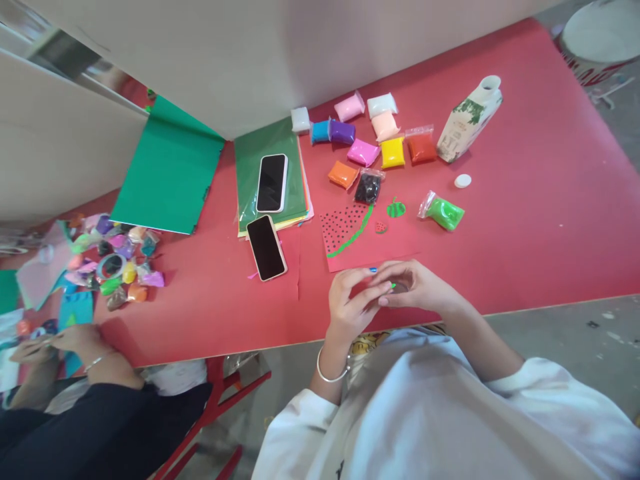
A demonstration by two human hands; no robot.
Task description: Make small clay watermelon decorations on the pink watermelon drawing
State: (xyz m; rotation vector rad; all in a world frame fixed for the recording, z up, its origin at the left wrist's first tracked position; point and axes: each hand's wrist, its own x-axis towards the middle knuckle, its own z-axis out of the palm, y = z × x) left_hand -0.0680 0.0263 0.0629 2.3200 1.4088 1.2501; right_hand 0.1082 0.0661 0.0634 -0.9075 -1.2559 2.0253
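Observation:
My left hand (350,300) and my right hand (415,283) meet above the table's front edge, fingers curled and fingertips together. A tiny bright green spot (393,285) shows at the fingertips; whether it is clay or a painted nail I cannot tell. Whatever the fingers pinch is hidden. Just beyond them lies a red sheet (360,257) with a watermelon slice (347,227), dotted black and edged green. A small red slice (381,227) and a round green striped melon (396,208) sit beside it. To the right is a packet of green clay (445,212).
Several coloured clay packets (363,153) lie at the back, near an uncapped carton (470,120) and its white cap (463,181). Two phones (273,183) rest left, one on green sheets (245,143). Farther left, a co-worker's hands (75,340) work near a clay pile (120,267).

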